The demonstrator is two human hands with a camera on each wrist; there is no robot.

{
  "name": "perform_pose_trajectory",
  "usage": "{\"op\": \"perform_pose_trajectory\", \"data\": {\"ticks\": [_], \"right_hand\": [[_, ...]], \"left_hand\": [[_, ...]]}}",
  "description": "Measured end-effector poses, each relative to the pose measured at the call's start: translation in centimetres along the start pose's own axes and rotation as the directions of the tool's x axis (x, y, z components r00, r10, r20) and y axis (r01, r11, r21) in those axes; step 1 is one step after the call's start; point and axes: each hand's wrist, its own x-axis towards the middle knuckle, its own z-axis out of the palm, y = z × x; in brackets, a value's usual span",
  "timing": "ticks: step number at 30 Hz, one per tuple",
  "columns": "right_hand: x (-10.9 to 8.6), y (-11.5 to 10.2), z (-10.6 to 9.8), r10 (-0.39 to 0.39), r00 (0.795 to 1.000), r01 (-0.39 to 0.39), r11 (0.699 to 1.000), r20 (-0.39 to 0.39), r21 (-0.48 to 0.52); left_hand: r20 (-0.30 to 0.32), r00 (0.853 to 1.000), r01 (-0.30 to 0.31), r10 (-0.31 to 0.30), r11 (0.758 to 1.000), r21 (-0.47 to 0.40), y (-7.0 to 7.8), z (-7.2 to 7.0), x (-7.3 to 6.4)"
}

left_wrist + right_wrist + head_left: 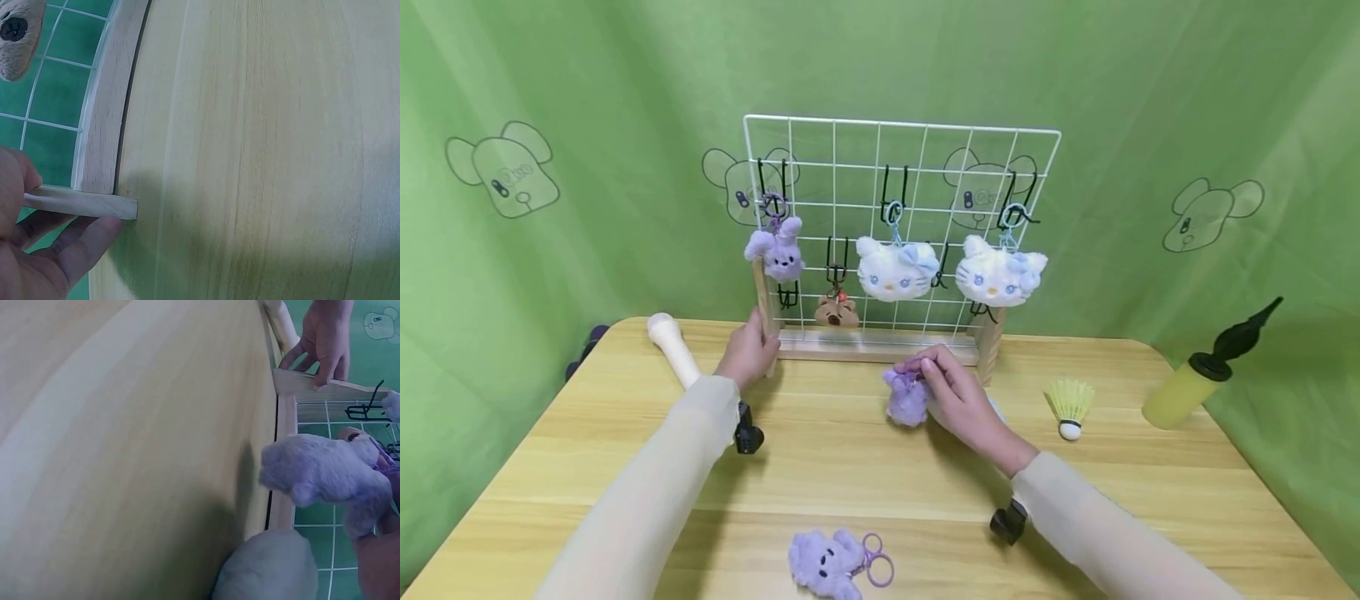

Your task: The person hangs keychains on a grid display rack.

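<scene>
My right hand [961,402] pinches the ring of a small purple plush keychain [907,404], which hangs over the table before the rack's base. At the rack's left end, my left hand [749,348] holds the wooden side foot [81,203], thumb and fingers on opposite sides. The rack is a white wire grid [902,125] on a wooden base [880,343]. On its black hooks hang a purple plush keychain [782,257], a brown bear keychain [837,312] and two white cat plushes [897,271]. A pale plush [269,569] lies partly hidden behind my right hand.
Another purple plush keychain [826,562] lies at the table's front with its rings. A white stick-like object [673,346] is at the left. A yellow shuttlecock [1071,407] and a yellow pump-like cylinder [1183,392] with a black top stand right. Green cloth hangs behind.
</scene>
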Motion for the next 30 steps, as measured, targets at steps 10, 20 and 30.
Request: {"op": "perform_pose_trajectory", "data": {"ticks": [10, 20, 30], "right_hand": [[0.9, -1.1, -0.9, -0.035, 0.978, 0.058, 0.993, -0.208, 0.107], [2.9, -1.6, -1.8, 0.178, 0.919, -0.061, 0.946, -0.351, 0.319], [5.1, -1.7, -1.7, 0.209, 0.903, -0.093, 0.948, -0.375, 0.303]], "left_hand": [[-0.002, 1.0, 0.006, -0.006, 1.0, -0.002, 0.1, 0.1, 0.0], [0.002, 1.0, 0.014, -0.014, 1.0, 0.003, -0.1, 0.1, 0.2], [-0.015, 1.0, -0.012, 0.013, 0.999, 0.031, -0.5, 0.0, 0.4]]}}
